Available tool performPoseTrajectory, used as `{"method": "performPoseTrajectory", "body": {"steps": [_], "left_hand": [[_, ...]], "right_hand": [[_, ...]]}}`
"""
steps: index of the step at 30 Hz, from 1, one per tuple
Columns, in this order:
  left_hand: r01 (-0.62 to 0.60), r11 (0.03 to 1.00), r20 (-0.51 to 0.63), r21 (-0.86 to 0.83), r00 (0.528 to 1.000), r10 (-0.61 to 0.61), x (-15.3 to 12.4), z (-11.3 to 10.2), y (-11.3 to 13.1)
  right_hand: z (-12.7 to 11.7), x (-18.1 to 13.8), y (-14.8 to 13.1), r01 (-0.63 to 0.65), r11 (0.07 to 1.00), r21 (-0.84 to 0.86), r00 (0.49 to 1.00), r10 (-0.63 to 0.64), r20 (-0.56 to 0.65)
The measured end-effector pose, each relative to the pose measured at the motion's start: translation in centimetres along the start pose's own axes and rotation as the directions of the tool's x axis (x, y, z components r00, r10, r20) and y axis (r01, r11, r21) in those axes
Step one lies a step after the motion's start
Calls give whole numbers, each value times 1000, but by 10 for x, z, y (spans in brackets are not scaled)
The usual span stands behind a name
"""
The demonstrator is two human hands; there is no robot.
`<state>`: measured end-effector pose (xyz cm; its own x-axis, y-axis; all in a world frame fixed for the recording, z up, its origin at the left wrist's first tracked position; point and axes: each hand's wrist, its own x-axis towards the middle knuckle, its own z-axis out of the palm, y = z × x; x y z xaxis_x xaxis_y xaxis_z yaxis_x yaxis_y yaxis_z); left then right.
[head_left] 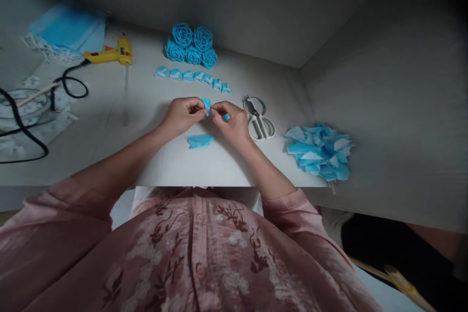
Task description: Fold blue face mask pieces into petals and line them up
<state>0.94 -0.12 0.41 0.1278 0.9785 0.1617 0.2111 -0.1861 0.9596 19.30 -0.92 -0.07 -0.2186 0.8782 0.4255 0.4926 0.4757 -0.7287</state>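
Observation:
My left hand (183,114) and my right hand (231,122) meet over the middle of the white table (175,165). Both pinch a small piece of blue fabric (206,104) between their fingertips. A further bit of blue fabric (226,117) shows in my right hand's curled fingers. A loose blue scrap (199,141) lies on the table just below my hands. Behind them runs a row of several small folded blue pieces (192,78), and farther back sits a cluster of blue fabric roses (190,46).
White-handled scissors (259,120) lie right of my right hand. A heap of cut blue pieces (319,152) sits at the right edge. At the left are a yellow glue gun (109,54) with a black cord (71,85), stacked blue masks (69,29) and white scraps.

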Motion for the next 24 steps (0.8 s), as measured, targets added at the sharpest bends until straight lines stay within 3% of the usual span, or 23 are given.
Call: {"method": "performPoseTrajectory", "body": {"steps": [6, 10, 17, 24], "left_hand": [[9, 999, 6, -33, 1000, -9, 1, 0, 1], [21, 997, -9, -81, 1000, -22, 1, -1, 3], [111, 969, 18, -223, 994, -109, 1, -4, 7], [137, 953, 77, -270, 990, -120, 1, -5, 9]], "right_hand": [[0, 0, 0, -23, 1000, 11, 1000, 23, -5], [-1, 1, 0, -50, 993, 109, 998, 53, -23], [-4, 4, 7, -68, 978, 198, 991, 89, -103], [0, 9, 26, -149, 900, 409, 987, 109, 121]]}}
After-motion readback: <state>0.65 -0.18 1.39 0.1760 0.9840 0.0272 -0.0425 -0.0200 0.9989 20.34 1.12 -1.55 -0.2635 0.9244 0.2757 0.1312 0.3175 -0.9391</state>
